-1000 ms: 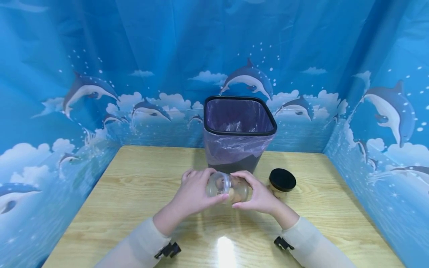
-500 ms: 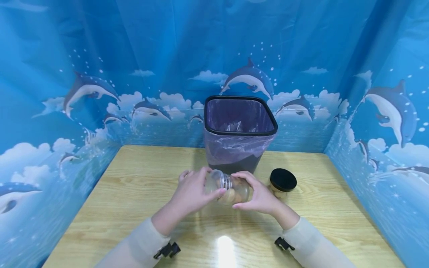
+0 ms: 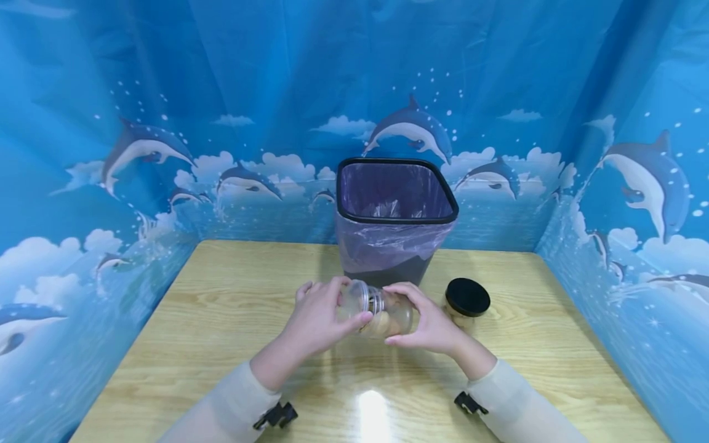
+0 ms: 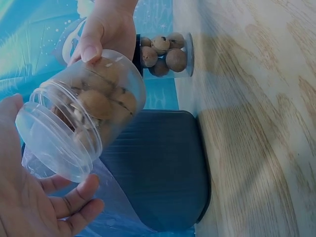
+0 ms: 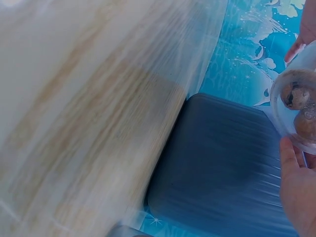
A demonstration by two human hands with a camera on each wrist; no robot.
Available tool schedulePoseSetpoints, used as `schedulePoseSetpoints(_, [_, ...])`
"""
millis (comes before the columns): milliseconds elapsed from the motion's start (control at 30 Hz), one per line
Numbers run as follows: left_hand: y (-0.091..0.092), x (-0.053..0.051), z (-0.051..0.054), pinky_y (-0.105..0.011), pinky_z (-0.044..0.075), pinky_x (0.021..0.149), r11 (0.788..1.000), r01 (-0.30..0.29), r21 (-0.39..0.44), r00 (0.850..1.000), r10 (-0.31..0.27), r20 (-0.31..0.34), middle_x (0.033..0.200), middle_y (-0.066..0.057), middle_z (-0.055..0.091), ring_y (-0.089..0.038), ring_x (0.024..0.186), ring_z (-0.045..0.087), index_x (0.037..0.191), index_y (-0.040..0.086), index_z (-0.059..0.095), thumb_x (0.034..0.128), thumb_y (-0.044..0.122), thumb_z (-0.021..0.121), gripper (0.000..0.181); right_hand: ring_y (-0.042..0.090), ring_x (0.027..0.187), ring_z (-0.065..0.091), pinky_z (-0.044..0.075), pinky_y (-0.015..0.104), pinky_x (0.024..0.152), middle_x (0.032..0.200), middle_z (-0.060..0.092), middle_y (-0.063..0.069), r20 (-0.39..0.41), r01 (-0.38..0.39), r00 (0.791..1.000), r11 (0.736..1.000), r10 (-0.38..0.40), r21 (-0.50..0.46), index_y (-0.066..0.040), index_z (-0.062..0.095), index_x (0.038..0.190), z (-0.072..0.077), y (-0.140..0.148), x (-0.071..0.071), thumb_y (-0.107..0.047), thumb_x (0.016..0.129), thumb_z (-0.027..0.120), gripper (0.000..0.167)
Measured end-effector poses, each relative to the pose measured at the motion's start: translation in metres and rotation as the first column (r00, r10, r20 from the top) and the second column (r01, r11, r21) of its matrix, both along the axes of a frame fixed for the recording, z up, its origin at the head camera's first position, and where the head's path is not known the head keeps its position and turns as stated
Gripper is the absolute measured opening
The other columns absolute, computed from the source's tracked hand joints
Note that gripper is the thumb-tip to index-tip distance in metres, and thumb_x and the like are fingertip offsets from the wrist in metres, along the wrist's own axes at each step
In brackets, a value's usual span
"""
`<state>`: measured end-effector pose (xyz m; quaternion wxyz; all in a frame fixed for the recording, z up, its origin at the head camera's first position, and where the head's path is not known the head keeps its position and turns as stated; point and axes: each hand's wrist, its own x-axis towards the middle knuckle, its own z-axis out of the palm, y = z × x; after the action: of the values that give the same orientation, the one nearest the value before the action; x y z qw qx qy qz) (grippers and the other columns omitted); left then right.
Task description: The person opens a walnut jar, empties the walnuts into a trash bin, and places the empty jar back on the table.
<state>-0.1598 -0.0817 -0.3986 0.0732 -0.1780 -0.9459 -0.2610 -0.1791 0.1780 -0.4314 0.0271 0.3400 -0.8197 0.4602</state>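
Lying tilted on its side above the table, a clear plastic jar (image 3: 390,315) holds several round brown balls with cracked shells, nuts or dried fruit. My right hand (image 3: 429,323) grips its base end, thumb and fingers around the wall. At its rim, a second clear container (image 4: 47,140) stands mouth to mouth with it, leaving a narrow gap. My left hand (image 3: 316,320) holds this one between thumb and fingers; no balls show inside. Beyond my right hand stands another jar (image 4: 163,54) of similar balls, with a black lid (image 3: 467,297).
A dark bin (image 3: 388,271) lined with a purple bag (image 3: 382,237) stands just behind the jars, its mouth upward. Blue curtains (image 3: 277,92) with dolphins enclose the wooden table (image 3: 249,283) at the back and both sides.
The left-hand container has shifted slightly left, and a gap has opened between the two rims. The balls have moved nearer the opening. My right hand has hardly moved.
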Motion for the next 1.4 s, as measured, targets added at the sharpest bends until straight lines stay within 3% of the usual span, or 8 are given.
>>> schedulePoseSetpoints(200, [-0.002,-0.001,-0.003,-0.059,0.022,0.112,1.0,0.008,0.028,1.0,-0.007,-0.009,0.088,0.01,0.058,-0.014,0.087,0.055,0.139,0.014,0.052,0.0835,0.077,0.056,0.085,0.016,0.121,0.052,0.041,0.024,0.104,0.136,0.053,0.01,0.016,-0.004,1.0,1.0,0.004,-0.009,-0.003,0.052,0.138,0.03,-0.008,0.017,-0.006,0.067,0.092,0.081])
schedulePoseSetpoints(633, [-0.012,0.0,-0.01,-0.055,0.016,0.116,0.992,0.026,0.12,1.0,-0.025,-0.01,0.101,0.006,0.06,-0.017,0.098,0.057,0.145,0.01,0.046,0.084,0.067,0.066,0.086,0.013,0.124,0.05,0.038,0.022,0.106,0.138,0.052,0.01,0.04,0.007,0.999,1.0,-0.006,-0.018,-0.004,0.051,0.139,0.032,-0.006,0.019,-0.005,0.068,0.092,0.082])
schedulePoseSetpoints(833, [-0.016,0.0,-0.012,-0.056,0.017,0.116,0.99,0.037,0.135,0.999,-0.034,-0.024,0.105,0.003,0.063,-0.018,0.1,0.058,0.144,0.011,0.047,0.084,0.065,0.068,0.083,0.014,0.124,0.05,0.038,0.021,0.106,0.137,0.052,0.011,0.032,0.007,0.999,1.0,-0.006,-0.029,-0.002,0.051,0.139,0.034,-0.006,0.02,-0.004,0.068,0.092,0.082])
schedulePoseSetpoints(1400, [-0.029,-0.001,-0.02,-0.055,0.015,0.117,0.985,0.013,0.17,1.0,-0.017,0.022,0.117,-0.001,0.064,-0.024,0.114,0.057,0.143,0.007,0.046,0.0773,0.064,0.076,0.092,0.013,0.123,0.049,0.038,0.02,0.105,0.136,0.051,0.012,0.015,-0.007,1.0,0.998,0.007,-0.055,-0.001,0.05,0.139,0.034,-0.002,0.021,-0.002,0.068,0.091,0.082])
